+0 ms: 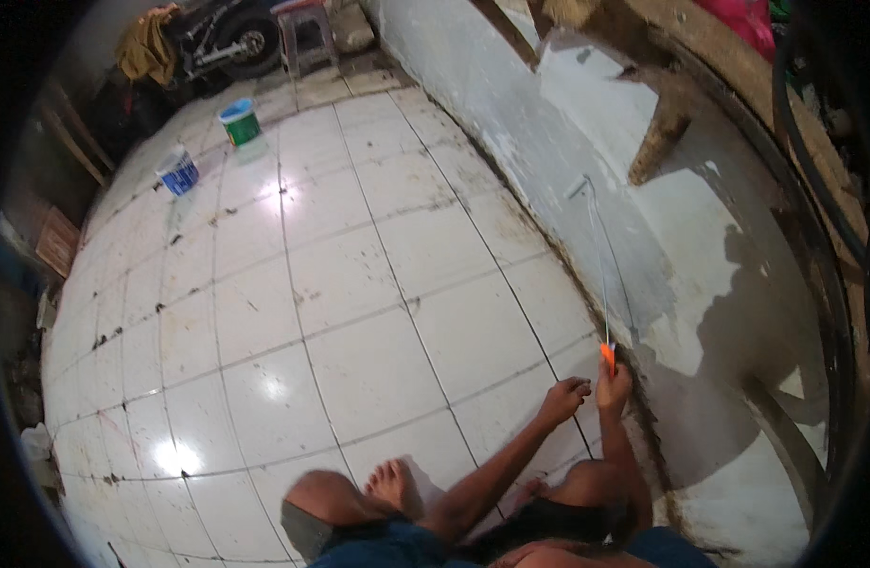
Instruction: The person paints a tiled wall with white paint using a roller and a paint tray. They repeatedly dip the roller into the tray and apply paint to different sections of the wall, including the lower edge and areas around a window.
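My right hand (612, 389) grips the orange handle (608, 358) of a small paint roller with a long wire frame. Against the low wall, the pale roller head (577, 186) sits on the grey-painted area (548, 170). My left hand (566, 399) hovers just left of the right one, above the floor tiles, with its fingers curled. Whether anything is between those fingers cannot be made out. Grey paint covers a band along the lower wall; the patches above and nearer to me are whiter.
White tiles (364, 334) with dark joints cover the floor. Farther off stand a green bucket (242, 126) and a blue-and-white bucket (178, 174). A motorcycle (243, 42) and a plastic stool (307, 32) are at the back. Wooden beams (747, 64) jut over the wall at right.
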